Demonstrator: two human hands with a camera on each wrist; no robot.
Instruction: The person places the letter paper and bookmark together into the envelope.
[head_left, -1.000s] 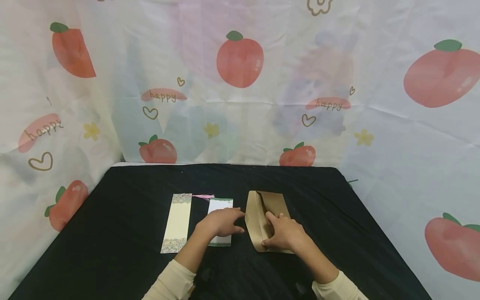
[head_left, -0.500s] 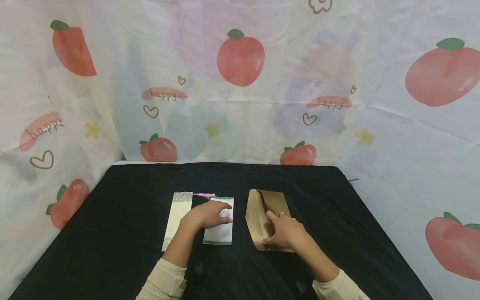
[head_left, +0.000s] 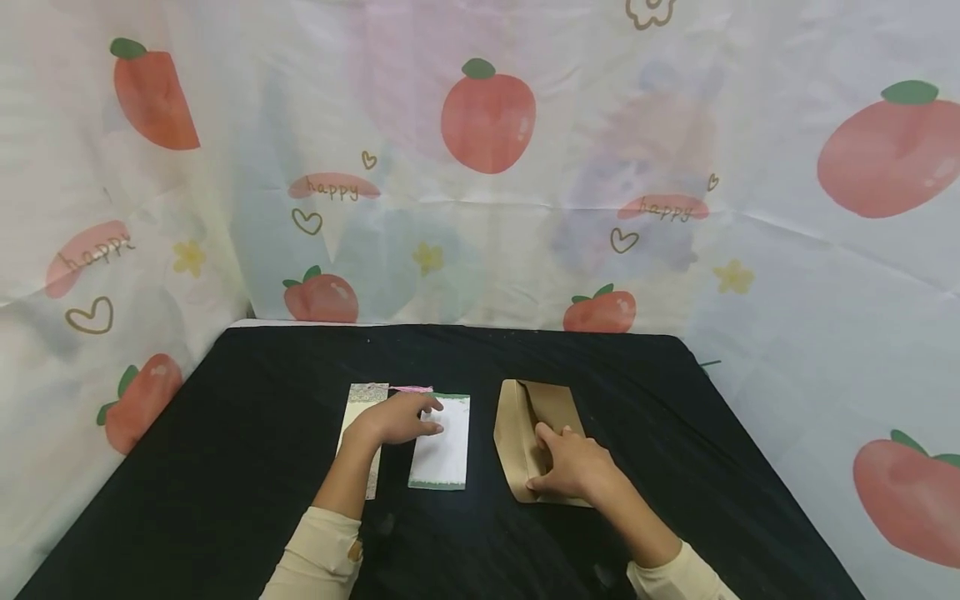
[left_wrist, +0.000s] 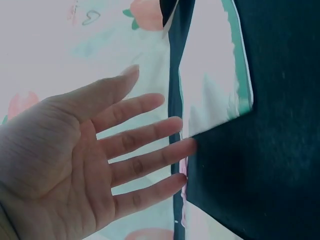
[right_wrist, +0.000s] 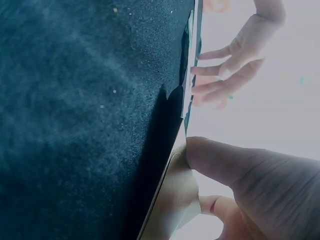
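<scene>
My left hand (head_left: 397,418) hovers with fingers spread over the gap between two pieces of paper and holds nothing. Beneath it, partly hidden, lies a long cream bookmark (head_left: 368,395) with patterned ends and a pink tassel (head_left: 412,389) at its top. Right of that lies a white card (head_left: 442,454) with green borders; in the left wrist view, the fingertips overlap the card's corner. My right hand (head_left: 573,467) grips a brown paper envelope (head_left: 512,437), thumb on the flap side and fingers at the parted opening. The right wrist view shows the thumb against the envelope's edge (right_wrist: 175,185).
A black cloth (head_left: 225,467) covers the table. White fabric walls (head_left: 420,108) with printed peaches stand behind and at both sides. The envelope lies a short way right of the white card.
My left hand has moved left, from beside the envelope across the white card to above the bookmark, uncovering more of the card. My right hand keeps its place on the envelope.
</scene>
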